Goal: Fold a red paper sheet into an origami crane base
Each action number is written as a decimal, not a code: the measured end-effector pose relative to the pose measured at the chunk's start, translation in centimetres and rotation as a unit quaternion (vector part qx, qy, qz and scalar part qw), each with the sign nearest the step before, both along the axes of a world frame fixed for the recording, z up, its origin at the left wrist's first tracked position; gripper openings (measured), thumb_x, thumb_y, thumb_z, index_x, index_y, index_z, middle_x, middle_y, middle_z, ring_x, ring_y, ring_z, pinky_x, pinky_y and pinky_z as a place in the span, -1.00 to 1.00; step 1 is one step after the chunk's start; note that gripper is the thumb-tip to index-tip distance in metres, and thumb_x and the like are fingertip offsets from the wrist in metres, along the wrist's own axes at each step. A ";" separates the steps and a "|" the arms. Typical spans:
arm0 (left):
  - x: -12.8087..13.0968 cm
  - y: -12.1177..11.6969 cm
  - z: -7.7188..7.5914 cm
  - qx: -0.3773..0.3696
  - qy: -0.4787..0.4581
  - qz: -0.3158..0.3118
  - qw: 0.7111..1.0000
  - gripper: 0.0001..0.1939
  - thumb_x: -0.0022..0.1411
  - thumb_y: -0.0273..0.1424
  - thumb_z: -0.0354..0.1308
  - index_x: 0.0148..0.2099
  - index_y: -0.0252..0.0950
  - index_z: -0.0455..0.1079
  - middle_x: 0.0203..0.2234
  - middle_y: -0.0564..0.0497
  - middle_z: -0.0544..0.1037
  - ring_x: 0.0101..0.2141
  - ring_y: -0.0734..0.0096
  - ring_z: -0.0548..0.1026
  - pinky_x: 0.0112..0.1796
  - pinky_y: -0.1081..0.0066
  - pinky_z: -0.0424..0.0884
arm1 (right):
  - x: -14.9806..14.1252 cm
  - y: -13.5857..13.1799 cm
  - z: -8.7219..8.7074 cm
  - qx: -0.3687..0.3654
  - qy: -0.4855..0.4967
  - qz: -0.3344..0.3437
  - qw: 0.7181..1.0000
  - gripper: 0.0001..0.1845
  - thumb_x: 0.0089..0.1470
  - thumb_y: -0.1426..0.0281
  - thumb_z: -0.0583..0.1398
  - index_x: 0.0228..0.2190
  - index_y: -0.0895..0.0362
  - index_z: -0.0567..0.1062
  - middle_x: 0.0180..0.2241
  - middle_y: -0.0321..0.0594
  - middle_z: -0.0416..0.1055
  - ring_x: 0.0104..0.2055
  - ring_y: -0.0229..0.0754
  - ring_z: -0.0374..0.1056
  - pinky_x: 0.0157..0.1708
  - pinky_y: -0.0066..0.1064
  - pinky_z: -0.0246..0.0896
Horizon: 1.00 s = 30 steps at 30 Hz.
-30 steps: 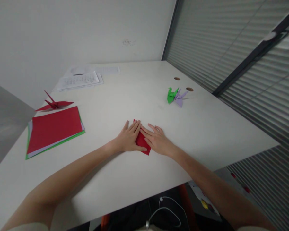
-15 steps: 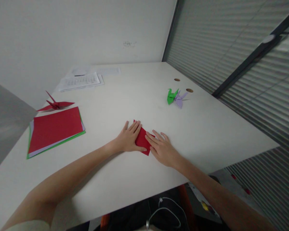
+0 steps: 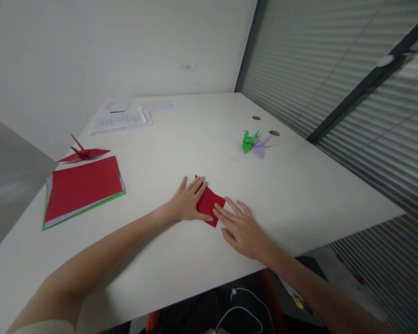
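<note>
A small folded piece of red paper (image 3: 209, 204) lies flat on the white table (image 3: 181, 269) in front of me. My left hand (image 3: 189, 200) rests on its left side with the fingers spread, covering that part of the paper. At the right edge is my right hand (image 3: 238, 227), its fingers apart and the fingertips touching the red surface. One corner of the paper shows beyond my left fingers, and another points toward me.
To the left lies a stack of coloured sheets (image 3: 85, 188), red on top, with a red paper crane (image 3: 84, 154) behind it. Printed papers (image 3: 118, 119) lie farther back. A green paper crane (image 3: 249, 141) and a purple one (image 3: 259, 146) stand right of centre.
My right hand has slid to the right and slightly toward me, uncovering more of the red paper. My left hand stays in place on it.
</note>
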<state>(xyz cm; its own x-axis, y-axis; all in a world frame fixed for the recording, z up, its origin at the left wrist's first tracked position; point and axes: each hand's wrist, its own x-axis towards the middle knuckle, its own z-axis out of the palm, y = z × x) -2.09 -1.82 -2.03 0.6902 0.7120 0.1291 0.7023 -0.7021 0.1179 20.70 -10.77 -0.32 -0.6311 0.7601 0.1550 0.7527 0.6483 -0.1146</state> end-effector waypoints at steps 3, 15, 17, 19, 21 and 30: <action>-0.1 0.1 0.0 -0.010 -0.003 -0.014 1.000 0.18 -0.02 0.37 -0.05 0.40 -0.36 -0.10 0.35 -0.36 -0.07 0.32 -0.13 -0.01 0.23 -0.22 -0.26 | 0.1 0.4 0.1 0.000 0.033 -0.004 0.999 -0.54 0.23 0.42 0.01 0.13 0.08 0.39 0.19 -0.20 0.32 0.29 0.03 0.06 0.26 0.08 -0.15; 1.2 -3.8 1.3 0.011 -0.027 -0.008 1.000 -0.25 0.32 -0.06 -0.05 0.33 -0.55 0.06 0.31 -0.39 0.05 0.32 0.02 0.02 0.26 0.10 0.03 | -0.3 4.1 0.0 0.013 0.056 -0.033 0.998 -0.66 0.14 0.48 0.12 -0.08 0.08 0.56 0.02 -0.15 0.47 0.11 0.04 0.23 0.10 -0.05 0.09; 1.9 -5.2 1.1 0.010 -0.034 0.006 0.999 -0.17 0.30 0.04 -0.06 0.32 -0.59 0.07 0.30 -0.44 0.05 0.31 -0.09 0.02 0.24 0.08 0.09 | 0.0 4.6 0.2 0.005 0.054 -0.036 0.998 -0.66 0.14 0.49 0.11 -0.09 0.09 0.56 -0.01 -0.13 0.48 0.06 -0.01 0.27 0.08 -0.10 0.10; 2.3 -5.9 0.7 0.005 -0.032 -0.006 0.999 -0.12 0.30 0.10 -0.12 0.30 -0.62 0.09 0.27 -0.46 0.11 0.30 -0.12 0.06 0.24 0.06 0.09 | 0.0 5.3 0.7 0.001 0.056 -0.046 0.997 -0.69 0.15 0.50 0.09 -0.14 0.11 0.56 -0.10 -0.13 0.50 -0.03 -0.07 0.32 0.02 -0.18 0.12; 2.5 -6.1 0.4 0.003 -0.032 -0.018 0.999 -0.07 0.28 0.16 -0.17 0.30 -0.64 0.09 0.26 -0.49 0.12 0.29 -0.16 0.07 0.24 0.03 0.08 | -0.5 6.4 1.4 0.008 0.058 -0.079 0.995 -0.76 0.18 0.45 0.09 -0.23 0.13 0.56 -0.21 -0.13 0.51 -0.11 -0.10 0.34 -0.06 -0.25 0.14; 2.4 -5.5 0.2 -0.016 -0.039 -0.028 0.999 0.04 0.22 0.24 -0.18 0.32 -0.66 0.04 0.26 -0.54 0.09 0.29 -0.21 0.04 0.24 0.00 0.06 | -8.1 13.5 2.5 -0.032 -0.033 -0.124 0.991 -0.39 0.32 0.08 -0.13 -0.38 0.16 0.55 -0.37 -0.06 0.56 -0.30 -0.09 0.45 -0.29 -0.35 0.15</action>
<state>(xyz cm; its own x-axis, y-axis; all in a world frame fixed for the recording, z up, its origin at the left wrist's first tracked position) 0.28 -7.27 -1.78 0.7173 0.6779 0.1611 0.6504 -0.7343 0.1943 12.61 2.76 2.20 -0.4312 0.8999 0.0654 0.8951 0.4358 -0.0946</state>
